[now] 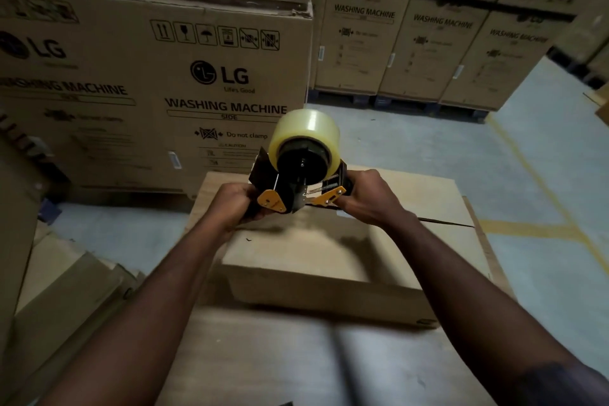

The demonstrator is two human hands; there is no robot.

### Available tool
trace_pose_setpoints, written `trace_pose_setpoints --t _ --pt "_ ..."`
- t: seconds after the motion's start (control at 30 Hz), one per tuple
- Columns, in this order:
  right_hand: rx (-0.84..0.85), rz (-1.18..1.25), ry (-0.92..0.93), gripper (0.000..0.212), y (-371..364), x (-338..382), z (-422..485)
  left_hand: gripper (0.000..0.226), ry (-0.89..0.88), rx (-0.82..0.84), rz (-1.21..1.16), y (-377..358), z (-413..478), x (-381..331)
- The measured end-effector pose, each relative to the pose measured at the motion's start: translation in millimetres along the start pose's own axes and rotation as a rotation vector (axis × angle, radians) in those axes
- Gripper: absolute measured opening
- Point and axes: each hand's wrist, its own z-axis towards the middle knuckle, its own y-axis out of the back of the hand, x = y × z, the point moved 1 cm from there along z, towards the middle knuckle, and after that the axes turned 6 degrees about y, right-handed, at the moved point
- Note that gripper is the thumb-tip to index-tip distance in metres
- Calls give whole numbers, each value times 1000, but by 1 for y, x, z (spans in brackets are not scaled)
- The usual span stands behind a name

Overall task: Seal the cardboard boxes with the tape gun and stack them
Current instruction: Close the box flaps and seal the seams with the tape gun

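Over the small cardboard box (296, 257), just above its far edge, the tape gun (298, 188) is held in both hands. The left hand (235, 204) is curled round its left side by an orange plate, and the right hand (369, 198) is wrapped round its right end, where I take the handle to be, though the palm hides it. The clear tape roll (304, 138) stands uppermost and looks nearly full.

The box lies flat on a wider cardboard surface (263, 356), probably another box, with washing machine cartons (230, 92) stacked on the floor (428, 148) behind.

To my eye the gun is a rigid, fairly light tool, best gripped by the handle alone, keeping fingers away from the cutter end. The roll would be slick and sticky at its loose end. The box looks light and shallow, stiff at its edges but likely to sag along the flaps, so for stacking I would lift it by two opposite sides.
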Motion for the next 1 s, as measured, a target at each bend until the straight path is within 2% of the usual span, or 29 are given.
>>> trace_pose_setpoints --t 0.23,0.63,0.77,0.87,0.93,1.0 --pt "55 -105 -14 33 -11 -7 16 15 33 -74 7 66 30 15" --pt "125 -138 -105 28 -32 -11 26 16 34 -146 72 55 62 43" --pt "142 -143 -106 30 -36 -12 24 19 168 -92 186 42 71 76" --pt "144 -133 -111 34 -36 -12 24 34 318 -51 38 41 76 94" --pt "144 -137 -113 38 -37 -12 25 26 292 -80 15 40 75 93" --pt "141 -137 -116 38 -36 -13 25 26 199 -191 14 41 77 85"
